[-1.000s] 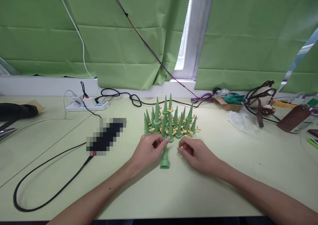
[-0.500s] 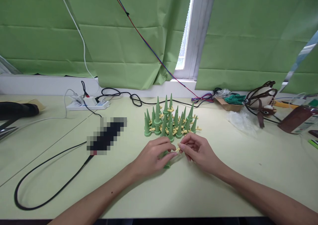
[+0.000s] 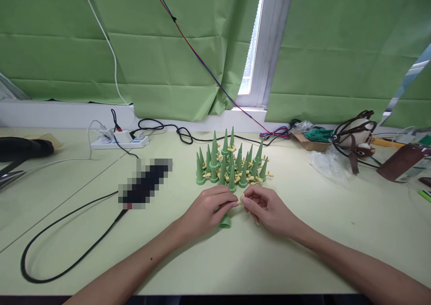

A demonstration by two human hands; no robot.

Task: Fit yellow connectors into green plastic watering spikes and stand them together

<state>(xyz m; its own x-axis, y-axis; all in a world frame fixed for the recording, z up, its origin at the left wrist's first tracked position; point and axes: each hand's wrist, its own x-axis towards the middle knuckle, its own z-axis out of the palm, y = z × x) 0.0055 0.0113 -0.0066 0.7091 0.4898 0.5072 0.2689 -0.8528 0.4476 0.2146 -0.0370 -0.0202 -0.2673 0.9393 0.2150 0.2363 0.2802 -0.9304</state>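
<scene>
Left hand (image 3: 213, 209) and right hand (image 3: 267, 209) both pinch a small yellow plastic piece (image 3: 240, 201) over the pale-green table (image 3: 279, 264), a bunch of pointy green plastic cones (image 3: 239, 160) already stands behind, and looks like only one hollow green plastic cone (image 3: 225, 223), lying partly under the left hand, is left.

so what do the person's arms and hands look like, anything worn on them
Both the left hand and the right hand are bare: no gloves, and no rings or watch visible. The forearms are bare too, with no sleeves in view. The left forearm has one small dark spot.
</scene>
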